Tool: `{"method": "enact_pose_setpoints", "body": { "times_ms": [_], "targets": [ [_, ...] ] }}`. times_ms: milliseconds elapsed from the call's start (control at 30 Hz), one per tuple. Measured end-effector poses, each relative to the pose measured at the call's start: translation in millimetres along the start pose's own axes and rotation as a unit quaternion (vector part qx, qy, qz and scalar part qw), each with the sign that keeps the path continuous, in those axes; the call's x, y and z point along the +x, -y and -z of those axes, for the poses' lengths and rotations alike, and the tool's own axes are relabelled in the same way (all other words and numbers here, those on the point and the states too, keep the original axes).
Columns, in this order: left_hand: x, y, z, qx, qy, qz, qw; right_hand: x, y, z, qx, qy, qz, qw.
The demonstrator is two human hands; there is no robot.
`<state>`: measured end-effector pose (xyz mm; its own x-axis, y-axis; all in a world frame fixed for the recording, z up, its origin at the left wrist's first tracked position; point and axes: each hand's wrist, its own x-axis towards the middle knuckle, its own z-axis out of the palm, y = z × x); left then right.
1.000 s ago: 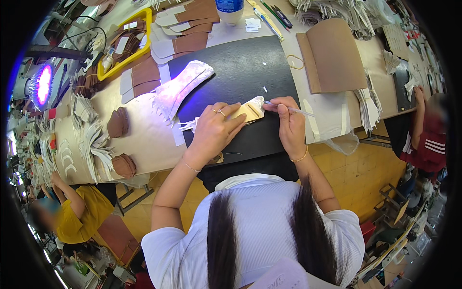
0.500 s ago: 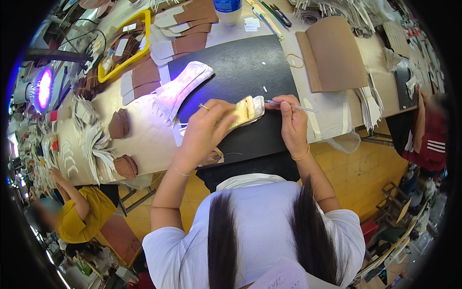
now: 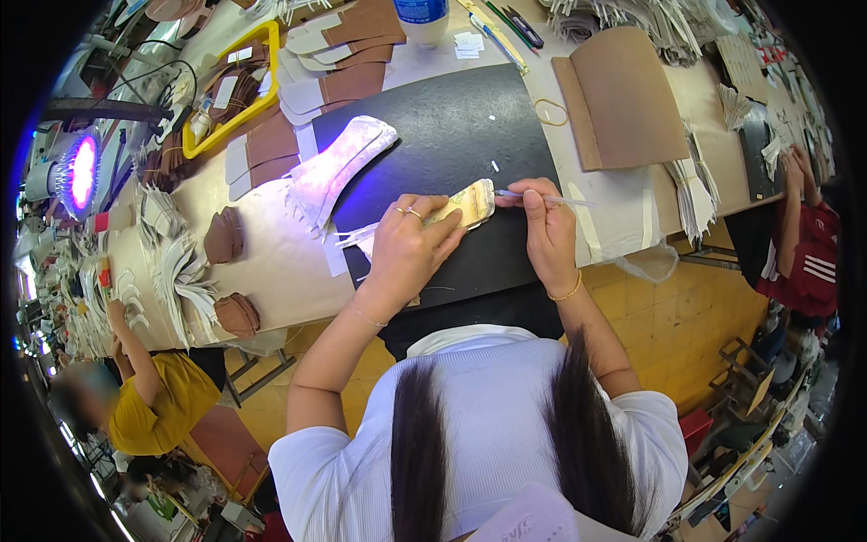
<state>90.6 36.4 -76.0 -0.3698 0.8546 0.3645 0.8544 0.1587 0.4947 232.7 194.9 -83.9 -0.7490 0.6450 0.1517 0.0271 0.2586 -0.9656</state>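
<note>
My left hand [image 3: 418,239] rests palm down on a long pale stack of cut pieces [image 3: 470,202], its fingers flat across the yellowish top layer. White strips stick out at the stack's left end. A black mat [image 3: 461,117] lies beneath. In my right hand [image 3: 547,224] a thin translucent stick [image 3: 573,201], like a pen refill, is pinched between thumb and fingers. The stick's tip is close to the stack's white right end; whether they touch I cannot tell. Another pale, waisted stack [image 3: 348,163] lies across the mat's left edge under purple-white light.
A glowing lamp [image 3: 84,172] stands left. Farther back are a yellow tray [image 3: 192,135], brown and white pieces [image 3: 348,77], a bottle [image 3: 423,20] and pens [image 3: 524,27]. A folded brown sheet [image 3: 628,99] and rubber band [image 3: 551,112] lie right. Co-workers sit at both sides.
My left hand has come down and right, from lifting the yellowish top layer to lying flat on it. My right hand stays nearly in place with the stick.
</note>
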Motion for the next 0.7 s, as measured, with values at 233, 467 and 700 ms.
{"method": "enact_pose_setpoints", "body": {
  "times_ms": [233, 467, 700],
  "targets": [
    [-0.9, 0.1, -2.4, 0.009, 0.0, -0.002, 1.0, 0.9, -2.2, 0.3, -0.004, -0.002, 0.006, 1.0],
    [-1.7, 3.0, -4.1, 0.007, 0.003, -0.006, 1.0, 4.0, 0.0, -2.9, -0.079, 0.015, 0.029, 0.996],
    [-1.3, 2.0, -2.7, 0.023, 0.016, -0.01, 1.0, 11.1, 11.9, -10.4, -0.238, 0.032, 0.149, 0.959]
  ]
}}
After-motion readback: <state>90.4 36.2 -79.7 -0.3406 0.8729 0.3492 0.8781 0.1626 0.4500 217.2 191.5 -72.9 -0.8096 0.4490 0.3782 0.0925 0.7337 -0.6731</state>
